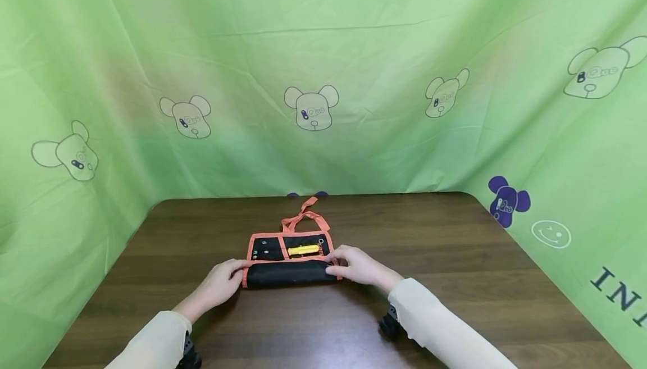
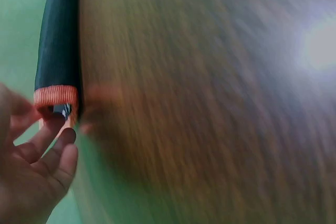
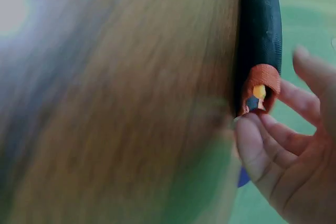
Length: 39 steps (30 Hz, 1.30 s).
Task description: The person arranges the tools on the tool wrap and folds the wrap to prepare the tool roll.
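A black cloth tool roll [image 1: 289, 274] with orange trim lies partly rolled up near the middle of the table. Its flat far part shows pockets, white marks and a yellow handle [image 1: 303, 250], which looks like a screwdriver's. My left hand [image 1: 222, 282] holds the left end of the rolled part, fingertips at the orange edge [image 2: 55, 96]. At the right end, my right hand [image 1: 356, 265] grips the roll with its fingers around the edge. In the right wrist view, something yellow [image 3: 259, 92] shows inside the roll's open end. The rest of the contents is hidden.
Orange ties [image 1: 306, 220] extend from the roll's far edge across the brown wooden table [image 1: 429, 234]. A green curtain [image 1: 374, 150] printed with bear-like heads hangs behind and beside the table. Dark wrist devices [image 1: 390, 324] sit below the sleeves.
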Each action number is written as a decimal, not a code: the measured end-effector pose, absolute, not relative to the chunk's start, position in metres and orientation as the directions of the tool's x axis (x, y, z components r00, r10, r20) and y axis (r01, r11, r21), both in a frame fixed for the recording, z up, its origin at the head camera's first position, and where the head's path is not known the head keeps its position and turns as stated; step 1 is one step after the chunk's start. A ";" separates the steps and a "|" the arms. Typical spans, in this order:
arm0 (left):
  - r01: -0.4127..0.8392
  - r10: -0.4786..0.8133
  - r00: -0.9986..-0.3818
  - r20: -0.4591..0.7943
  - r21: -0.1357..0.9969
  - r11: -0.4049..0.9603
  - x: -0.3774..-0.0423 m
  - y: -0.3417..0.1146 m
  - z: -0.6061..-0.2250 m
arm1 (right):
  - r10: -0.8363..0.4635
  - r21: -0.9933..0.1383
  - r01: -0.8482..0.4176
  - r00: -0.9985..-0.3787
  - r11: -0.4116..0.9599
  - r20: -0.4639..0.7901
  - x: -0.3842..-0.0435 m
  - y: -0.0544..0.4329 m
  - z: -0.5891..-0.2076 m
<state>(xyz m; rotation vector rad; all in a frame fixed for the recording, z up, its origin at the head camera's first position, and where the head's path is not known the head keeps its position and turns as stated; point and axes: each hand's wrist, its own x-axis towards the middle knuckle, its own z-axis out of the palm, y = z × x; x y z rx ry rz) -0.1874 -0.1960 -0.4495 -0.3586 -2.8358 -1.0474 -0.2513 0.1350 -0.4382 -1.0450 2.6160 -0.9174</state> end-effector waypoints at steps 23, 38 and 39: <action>0.505 0.435 -0.861 0.263 0.353 0.788 -0.185 -0.211 -0.455 | -0.734 -0.277 -0.742 -0.662 0.611 0.153 -0.241 0.128 -0.430; 0.128 0.116 -0.991 0.073 0.805 0.579 -0.224 -0.201 -0.436 | -0.614 -0.617 -0.572 -0.770 0.540 0.176 -0.272 0.124 -0.427; 0.122 0.100 -0.992 0.079 0.805 0.580 -0.227 -0.200 -0.435 | -0.600 -0.630 -0.558 -0.780 0.541 0.176 -0.274 0.123 -0.427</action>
